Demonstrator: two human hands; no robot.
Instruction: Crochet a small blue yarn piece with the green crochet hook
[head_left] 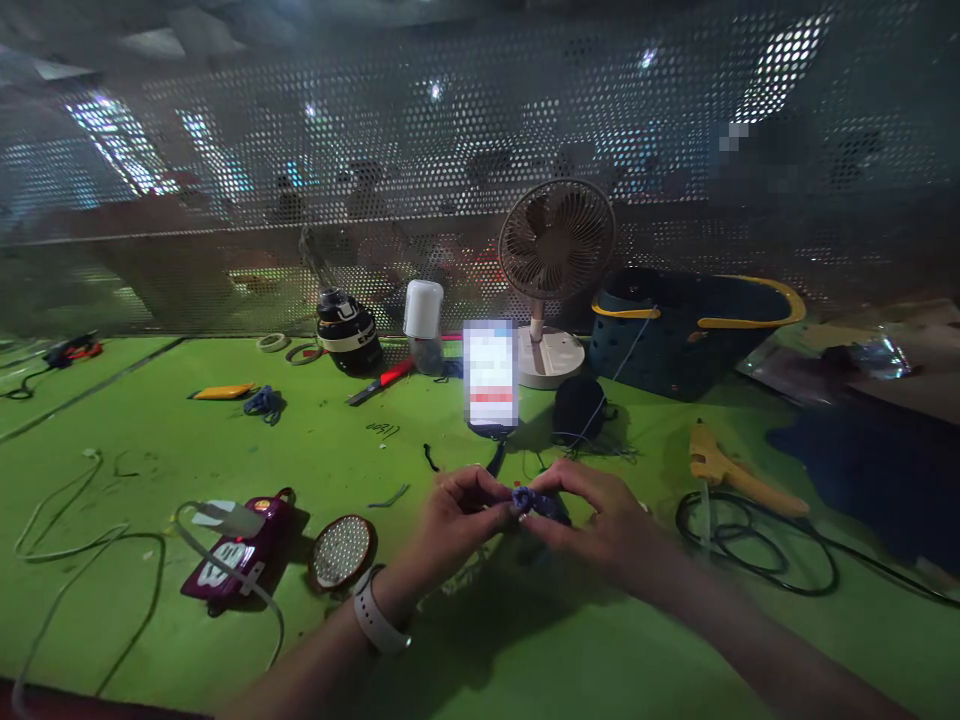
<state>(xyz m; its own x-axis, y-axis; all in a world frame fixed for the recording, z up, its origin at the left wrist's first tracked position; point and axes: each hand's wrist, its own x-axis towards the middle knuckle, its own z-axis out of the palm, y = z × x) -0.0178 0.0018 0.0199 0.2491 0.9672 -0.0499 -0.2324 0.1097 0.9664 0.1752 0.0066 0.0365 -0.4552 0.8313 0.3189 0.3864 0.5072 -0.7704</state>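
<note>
My left hand (459, 515) and my right hand (596, 512) meet over the green table, thumbs and fingers pinched on a small blue-purple yarn piece (525, 498) that looks crocheted. Fingers cover part of it, and its darker end shows under my right hand. Just beyond stands a phone (491, 375) with a lit, blurred screen. Behind my right hand lies a dark ball of yarn (579, 410), from which a thin strand runs up to the basket. Whether a hook is in either hand I cannot make out.
A fan (556, 240), a dark blue basket (675, 350), a black jug (349, 335) and a red-handled cutter (394, 375) line the back. A yellow glue gun (739, 475) with coiled cable lies right. Left are a purple power strip (240, 560) and a round studded disc (343, 552).
</note>
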